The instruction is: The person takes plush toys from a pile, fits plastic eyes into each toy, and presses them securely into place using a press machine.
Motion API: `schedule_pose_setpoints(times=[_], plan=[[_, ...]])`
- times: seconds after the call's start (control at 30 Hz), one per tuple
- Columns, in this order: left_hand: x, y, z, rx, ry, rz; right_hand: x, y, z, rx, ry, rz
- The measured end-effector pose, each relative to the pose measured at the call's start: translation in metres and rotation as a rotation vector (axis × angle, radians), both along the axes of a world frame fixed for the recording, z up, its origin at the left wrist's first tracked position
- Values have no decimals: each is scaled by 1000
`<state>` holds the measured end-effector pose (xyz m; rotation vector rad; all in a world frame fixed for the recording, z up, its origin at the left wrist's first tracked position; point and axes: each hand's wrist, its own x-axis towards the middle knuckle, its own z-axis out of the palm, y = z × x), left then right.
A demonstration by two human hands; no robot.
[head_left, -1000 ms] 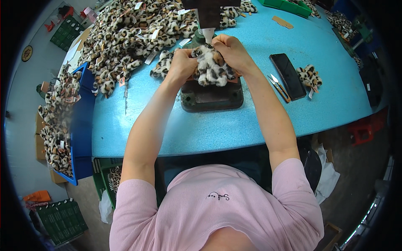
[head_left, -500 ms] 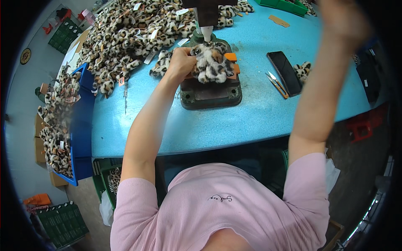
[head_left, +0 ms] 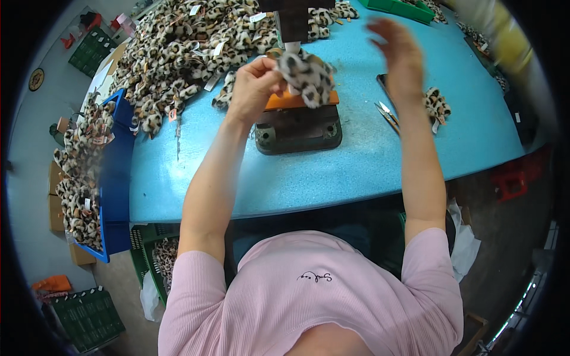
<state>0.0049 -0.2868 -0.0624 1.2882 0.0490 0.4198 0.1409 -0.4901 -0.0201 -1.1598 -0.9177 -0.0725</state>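
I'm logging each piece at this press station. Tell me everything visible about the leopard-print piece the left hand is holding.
The leopard-print piece is a small, lumpy, soft-looking plush item, cream with brown and black spots. The left hand pinches its left edge, holding it over the orange block on the dark metal base, just under the machine's vertical post. It looks bunched rather than flat. The raised right hand does not touch it. Whether it rests on the block cannot be told.

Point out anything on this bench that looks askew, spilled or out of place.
The heap of leopard-print pieces sprawls untidily toward the blue table's left edge by a full blue crate. One lone leopard-print piece lies apart at the right. Nothing looks damaged.
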Motion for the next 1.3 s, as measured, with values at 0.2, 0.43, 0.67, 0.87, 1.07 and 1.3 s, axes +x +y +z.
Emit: schedule_pose_setpoints(times=[0.2, 0.43, 0.67, 0.87, 1.07, 1.3], plan=[[-27, -25, -10, -214, 33, -188, -55, 30, -58, -390, 73, 240], [9, -2, -10, -78, 64, 204, -38, 82, -54, -320, 8, -320], [24, 17, -26, 2, 248, 67, -20, 80, -62, -620, -140, -366], [26, 21, -26, 121, 332, 84, -12, 76, -45, -489, 194, 207], [28, 16, -26, 132, 333, 99, 18, 88, -37, -596, 223, 539], [24, 15, -23, 120, 321, 108, 6, 86, -39, -610, 285, 578]])
